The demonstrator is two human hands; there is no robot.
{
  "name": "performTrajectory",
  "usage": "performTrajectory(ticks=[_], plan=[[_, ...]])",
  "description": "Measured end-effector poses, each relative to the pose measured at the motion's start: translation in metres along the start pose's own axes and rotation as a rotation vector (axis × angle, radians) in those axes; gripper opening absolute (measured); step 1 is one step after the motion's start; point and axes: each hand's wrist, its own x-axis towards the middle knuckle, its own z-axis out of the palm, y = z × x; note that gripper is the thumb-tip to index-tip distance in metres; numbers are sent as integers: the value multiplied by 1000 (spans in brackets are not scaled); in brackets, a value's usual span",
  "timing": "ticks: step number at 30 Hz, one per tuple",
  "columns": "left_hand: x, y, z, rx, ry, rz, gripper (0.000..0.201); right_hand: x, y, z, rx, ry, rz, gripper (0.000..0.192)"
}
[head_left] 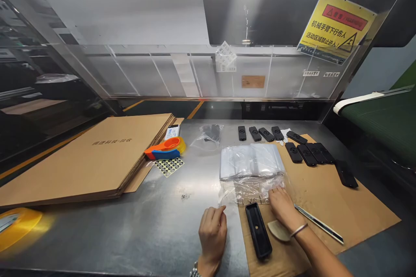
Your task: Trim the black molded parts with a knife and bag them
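My left hand (212, 231) is closed above the bare metal, its fingers curled and its index tip at the near left edge of clear plastic film. Whatever those fingers hold, if anything, is hidden. My right hand (281, 203) has its fingers bent down on the near right part of a clear plastic bag (247, 188). Behind it lies a stack of clear plastic sleeves (251, 161). Between my hands, a long black plastic case (258, 230) rests hollow side up on cardboard. A beige rounded piece (278, 231) lies under my right wrist.
A box cutter (318, 223) lies right of my right hand on the cardboard sheet (360, 212). Several black cases (294, 152) sit at the back right. Left are stacked cardboard (91, 156), an orange-blue tape dispenser (165, 149), round stickers (169, 166) and a yellow tape roll (19, 227).
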Motion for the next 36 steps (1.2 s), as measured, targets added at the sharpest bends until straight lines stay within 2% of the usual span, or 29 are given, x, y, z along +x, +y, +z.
performTrajectory(ticks=[4,10,13,16,20,23,25,27,30,32,36], plan=[[-15,2,5,30,-127,-13,20,-23,1,-5,87,1,-112,27],[-28,13,6,1,-213,-66,17,-52,-5,-4,233,53,-122,24],[-30,17,3,-24,-224,-121,17,-65,-18,9,306,117,-52,18],[-32,21,0,-45,-210,-187,21,-73,-34,27,122,209,16,27],[-34,23,-1,-147,-169,-292,24,-75,-47,46,-34,323,9,9],[-35,22,-1,-249,-149,-366,26,-78,-44,48,13,378,-8,17],[-35,21,-1,-253,-150,-387,28,-83,-39,43,127,404,-17,20],[-34,22,-1,-248,-167,-399,29,-91,-35,34,333,352,-48,23],[-27,26,-5,-305,-250,-403,31,-100,-32,19,707,73,-160,24],[-21,29,-8,-394,-340,-402,31,-101,-31,15,841,-78,-178,27],[-19,31,-14,-530,-498,-387,32,-99,-32,25,834,-91,-56,33]])
